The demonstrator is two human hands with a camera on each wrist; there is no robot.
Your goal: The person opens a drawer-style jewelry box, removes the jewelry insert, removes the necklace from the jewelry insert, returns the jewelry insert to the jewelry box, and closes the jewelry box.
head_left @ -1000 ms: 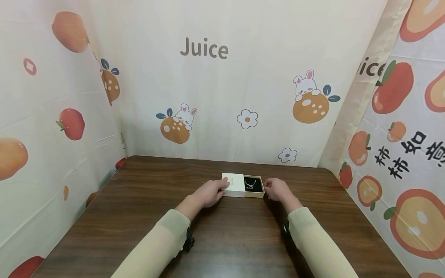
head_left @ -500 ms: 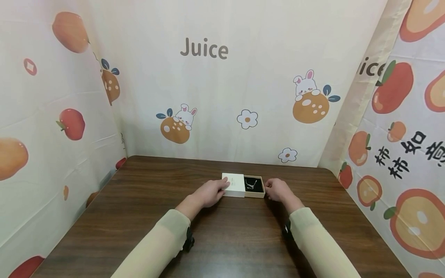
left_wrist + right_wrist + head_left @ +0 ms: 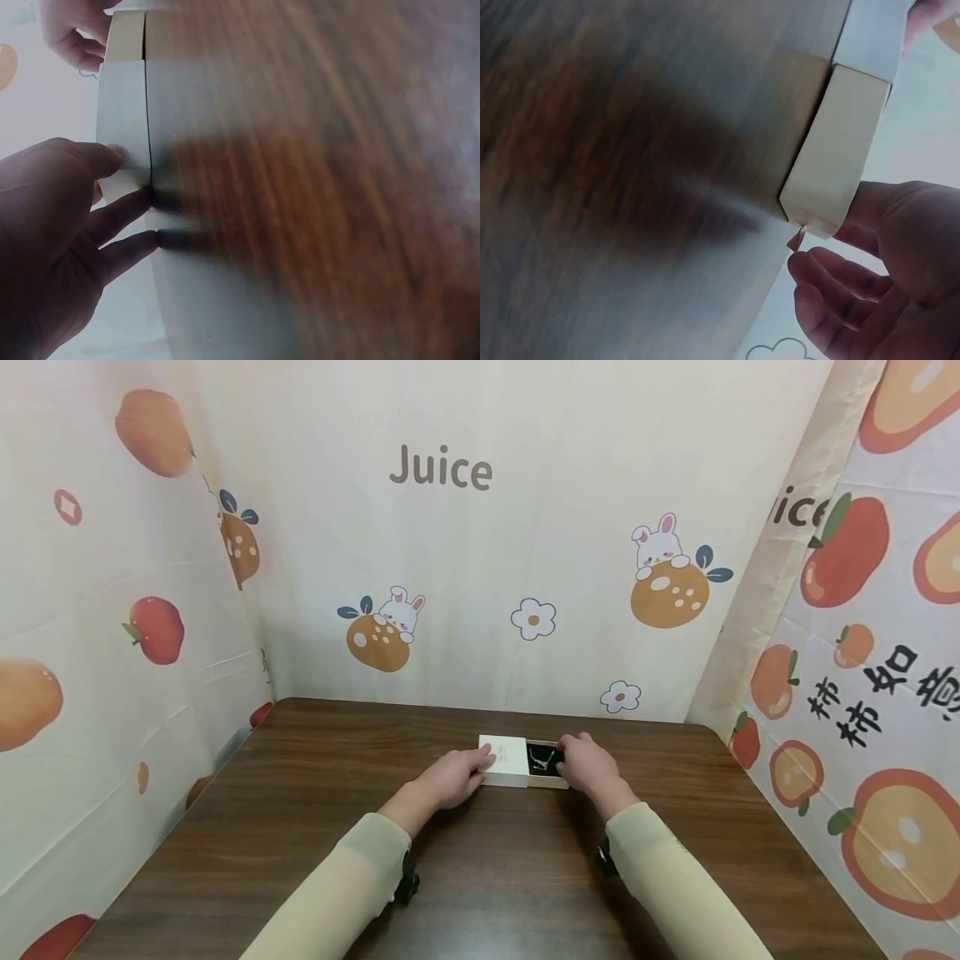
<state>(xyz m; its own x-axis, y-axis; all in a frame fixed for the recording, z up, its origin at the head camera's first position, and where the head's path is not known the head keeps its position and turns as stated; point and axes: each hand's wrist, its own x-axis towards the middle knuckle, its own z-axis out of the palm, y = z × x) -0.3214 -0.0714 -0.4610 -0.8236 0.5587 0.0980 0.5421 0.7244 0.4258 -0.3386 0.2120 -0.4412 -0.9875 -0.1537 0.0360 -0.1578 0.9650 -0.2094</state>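
A small white jewellery box (image 3: 506,758) lies on the table with its pale yellow inner tray (image 3: 547,782) partly slid out to the right. A silver-coloured chain (image 3: 541,762) rests on the black lining (image 3: 534,750) inside. My left hand (image 3: 450,778) grips the left end of the white sleeve, thumb on top and fingers along its front side in the left wrist view. At the tray's right end, my right hand (image 3: 590,766) reaches its thumb over the tray, other fingers curled just outside the end wall. A small tab (image 3: 796,240) sticks out there, beside a fingertip.
The brown wooden table (image 3: 300,860) extends around the box on all sides. Behind it hangs a pale curtain (image 3: 465,552) printed with fruit and rabbits, and similar cloth covers the left and right sides.
My right hand has shifted left from the tab at the tray's end and now covers part of the tray. The left hand and the sleeve have stayed in place.
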